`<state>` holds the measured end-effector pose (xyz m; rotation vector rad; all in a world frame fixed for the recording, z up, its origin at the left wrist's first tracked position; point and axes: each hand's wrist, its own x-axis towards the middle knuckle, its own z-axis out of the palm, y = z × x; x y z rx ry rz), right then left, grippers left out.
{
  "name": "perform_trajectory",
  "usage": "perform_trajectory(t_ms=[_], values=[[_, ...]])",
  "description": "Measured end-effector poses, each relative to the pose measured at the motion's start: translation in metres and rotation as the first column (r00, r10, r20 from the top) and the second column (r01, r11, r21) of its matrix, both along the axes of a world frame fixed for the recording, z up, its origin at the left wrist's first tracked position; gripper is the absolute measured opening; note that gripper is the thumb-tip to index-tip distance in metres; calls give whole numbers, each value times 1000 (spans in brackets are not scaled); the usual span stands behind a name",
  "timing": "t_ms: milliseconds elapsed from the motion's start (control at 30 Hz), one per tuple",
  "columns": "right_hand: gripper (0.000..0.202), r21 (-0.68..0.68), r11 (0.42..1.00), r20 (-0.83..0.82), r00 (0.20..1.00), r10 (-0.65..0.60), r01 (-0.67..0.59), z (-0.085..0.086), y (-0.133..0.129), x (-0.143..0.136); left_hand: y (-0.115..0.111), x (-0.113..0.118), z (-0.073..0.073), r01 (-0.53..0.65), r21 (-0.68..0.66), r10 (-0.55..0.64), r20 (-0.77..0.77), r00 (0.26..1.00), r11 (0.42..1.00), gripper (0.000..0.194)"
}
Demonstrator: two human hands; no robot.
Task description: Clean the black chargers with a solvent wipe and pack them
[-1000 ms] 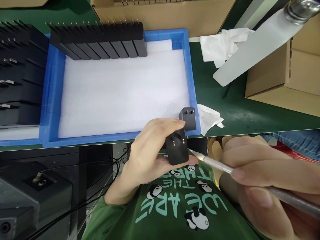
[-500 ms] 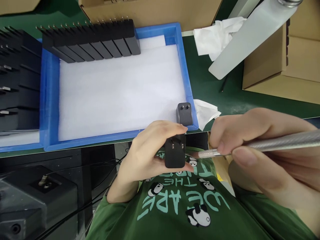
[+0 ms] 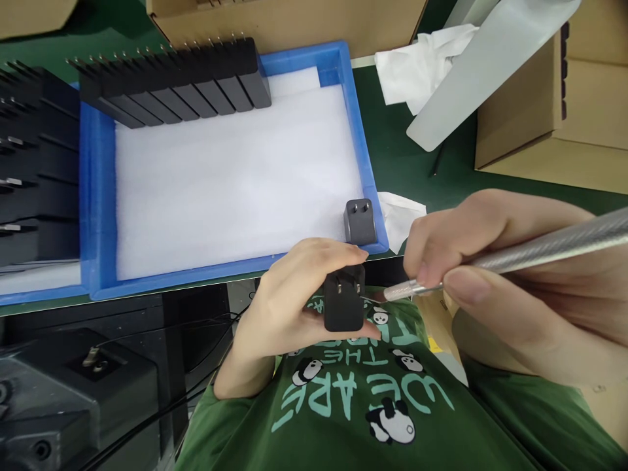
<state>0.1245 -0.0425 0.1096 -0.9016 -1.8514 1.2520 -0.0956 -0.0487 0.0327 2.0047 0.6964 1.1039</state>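
My left hand (image 3: 289, 294) grips a black power adapter (image 3: 343, 311) between thumb and fingers, its two metal prongs facing up toward me. It is held just off the table's front edge, in front of my green shirt. In my right hand (image 3: 510, 275) is a craft knife (image 3: 534, 252) with a silver knurled handle, pinched near its front end. Its thin blade points left and reaches the adapter's right side by the prongs; whether it touches I cannot tell. Just beyond, another black adapter (image 3: 360, 222) stands in the near right corner of the blue tray (image 3: 366, 176).
A row of black adapters (image 3: 196, 91) lines the tray's far side on white foam. More adapters (image 3: 44, 176) fill a tray at left. Cardboard boxes (image 3: 520, 118), crumpled tissue (image 3: 407, 72) and a whitish bottle (image 3: 485, 72) lie right and behind. Grey equipment (image 3: 88, 386) sits below left.
My right hand with the craft knife has shifted slightly left and up, bringing the blade to the adapter's edge near the prongs. The left hand keeps its hold. The view has shifted slightly.
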Motion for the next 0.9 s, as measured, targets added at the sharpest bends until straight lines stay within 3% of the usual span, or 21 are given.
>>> perform_trajectory(t_ms=[267,400,467,567,633,767,900], values=[[17,-86,996,-63,998,-12,6,0,-2,1,-1,-1,1,-17,-97,21,41,999,995,66],[19,-157,988,-264,964,-38,-4,-15,3,6,2,1,-2,107,-81,-98,103,990,991,63],[23,-158,986,-380,925,-19,-45,-23,4,5,2,5,-4,78,-55,-68,165,984,995,51],[15,-106,994,-460,884,-85,41,-33,-2,-2,-1,9,-5,-19,-87,38,215,976,996,40],[25,-37,994,-494,863,-104,99,-38,-10,-9,-3,10,-5,-35,-103,56,206,977,994,41],[30,96,995,-448,892,56,-15,-45,-23,-17,-5,9,-3,-42,-60,52,181,982,997,49],[24,151,989,-361,931,57,-2,-42,-26,-12,-3,9,0,-40,-6,40,172,984,999,54]])
